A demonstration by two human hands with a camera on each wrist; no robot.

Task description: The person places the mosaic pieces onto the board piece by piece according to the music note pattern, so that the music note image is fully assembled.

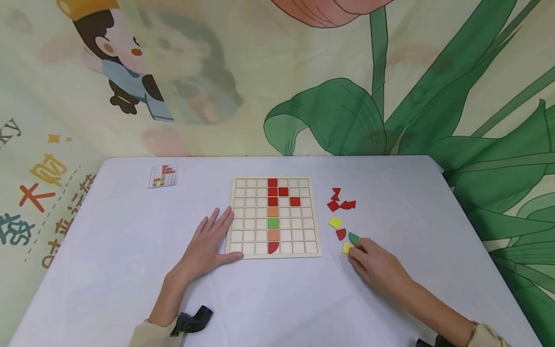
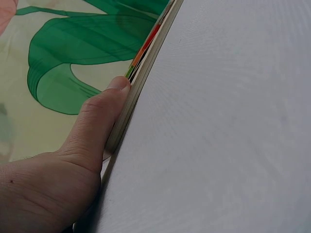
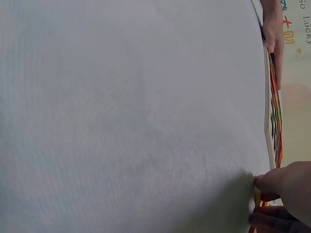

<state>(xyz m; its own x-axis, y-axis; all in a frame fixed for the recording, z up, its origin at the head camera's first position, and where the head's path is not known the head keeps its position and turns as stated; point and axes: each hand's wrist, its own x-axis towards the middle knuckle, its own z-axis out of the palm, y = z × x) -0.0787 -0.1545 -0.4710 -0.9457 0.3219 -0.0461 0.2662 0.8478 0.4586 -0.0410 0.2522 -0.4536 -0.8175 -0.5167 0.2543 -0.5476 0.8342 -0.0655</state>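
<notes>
A square wooden grid board [image 1: 251,256] lies on the table with a column of red, orange and green pieces; two more red squares sit to the right of it. My left hand [image 1: 207,243] rests along the board's left edge, fingers spread, with the thumb [image 2: 99,114] at its near corner. To the board's right, my right hand [image 1: 375,260] has its fingers curled down and pinches a yellow square piece [image 1: 347,247], partly hidden by the fingertips. A green piece [image 1: 353,238] lies against those fingers. A red quarter-round piece [image 1: 341,234] is just beyond.
Another yellow square [image 1: 335,222] and several red pieces [image 1: 333,206] lie farther back on the right. A small pattern card [image 1: 163,176] lies at the table's back left. The white-covered table [image 1: 277,303] meets a printed cloth backdrop [image 1: 243,140] behind it.
</notes>
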